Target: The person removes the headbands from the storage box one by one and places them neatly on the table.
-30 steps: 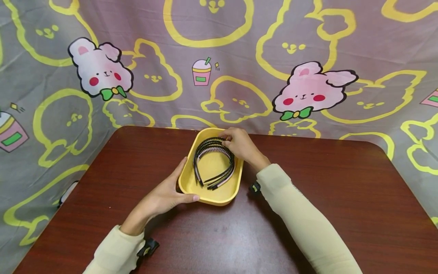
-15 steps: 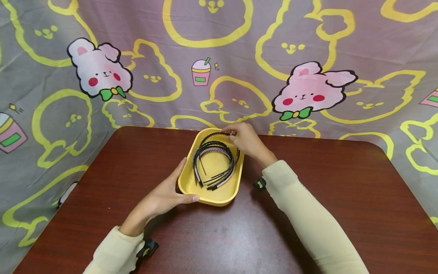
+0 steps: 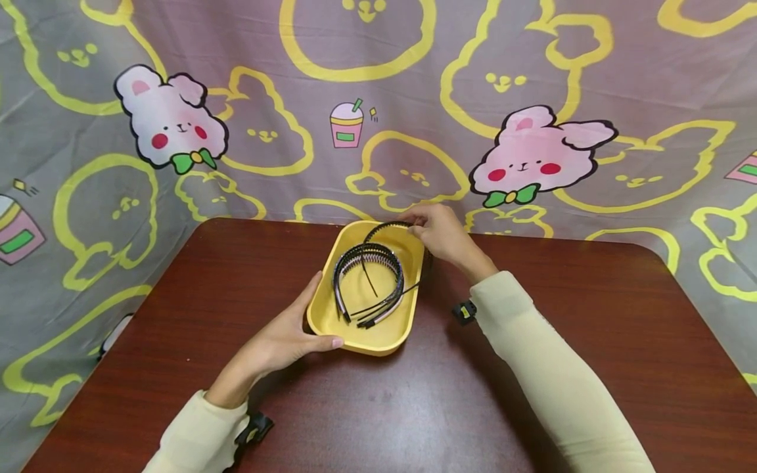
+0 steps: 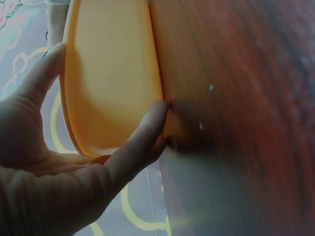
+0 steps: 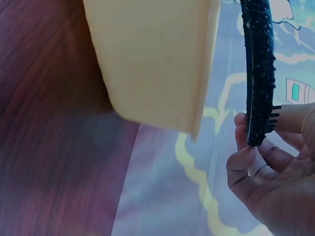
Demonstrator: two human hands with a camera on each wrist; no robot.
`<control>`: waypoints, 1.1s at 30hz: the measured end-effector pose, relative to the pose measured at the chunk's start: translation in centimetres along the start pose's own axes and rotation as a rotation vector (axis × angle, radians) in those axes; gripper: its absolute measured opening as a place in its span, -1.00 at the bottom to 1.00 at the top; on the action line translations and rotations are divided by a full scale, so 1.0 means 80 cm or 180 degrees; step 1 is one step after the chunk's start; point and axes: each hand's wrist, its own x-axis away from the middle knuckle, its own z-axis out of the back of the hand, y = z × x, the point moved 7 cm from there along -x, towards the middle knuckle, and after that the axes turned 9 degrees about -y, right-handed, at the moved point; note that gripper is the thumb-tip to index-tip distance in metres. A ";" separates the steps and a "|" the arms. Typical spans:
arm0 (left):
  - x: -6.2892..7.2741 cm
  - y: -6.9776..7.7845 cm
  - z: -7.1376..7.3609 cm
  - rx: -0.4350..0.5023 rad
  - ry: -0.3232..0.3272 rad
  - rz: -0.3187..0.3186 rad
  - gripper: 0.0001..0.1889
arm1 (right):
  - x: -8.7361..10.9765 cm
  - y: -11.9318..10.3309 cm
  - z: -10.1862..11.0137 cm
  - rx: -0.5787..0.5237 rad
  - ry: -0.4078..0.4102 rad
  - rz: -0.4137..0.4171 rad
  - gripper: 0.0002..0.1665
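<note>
A yellow plastic bin (image 3: 362,336) stands on the table with several headbands (image 3: 395,266) nested inside, mostly black and toothed, one of them pinkish. My left hand (image 3: 286,338) holds the bin by its near left corner; in the left wrist view its thumb and fingers span the outer wall (image 4: 110,64). My right hand (image 3: 443,235) pinches one black headband (image 3: 383,228) by its arch, raised over the bin's far right corner. Its ends still hang over the bin. Close up in the right wrist view, that black headband (image 5: 259,64) has a bumpy surface and short teeth.
The dark red-brown wooden table (image 3: 532,355) reaches out on both sides of the bin. A patterned cloth curtain (image 3: 414,98) with rabbit prints rises just behind the table's far edge. Dark straps with small cameras sit on both wrists.
My right hand has drawn one black headband up and to the right, out of the nested pile. My left hand and the bin stay in place.
</note>
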 end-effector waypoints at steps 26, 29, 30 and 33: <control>0.000 0.001 0.001 -0.0042 -0.0018 0.0006 0.33 | 0.025 0.075 0.054 0.0003 0.0012 -0.0376 -0.63; 0.000 0.000 0.000 -0.0025 -0.0014 0.0034 0.34 | 0.027 0.083 0.057 -0.0022 -0.0004 -0.0408 -0.62; 0.000 -0.001 0.000 -0.0026 -0.0018 0.0048 0.34 | 0.028 0.085 0.059 -0.0033 -0.0003 -0.0412 -0.62; 0.000 -0.003 0.000 -0.0015 -0.0012 0.0084 0.34 | 0.029 0.093 0.061 -0.0025 0.0002 -0.0451 -0.61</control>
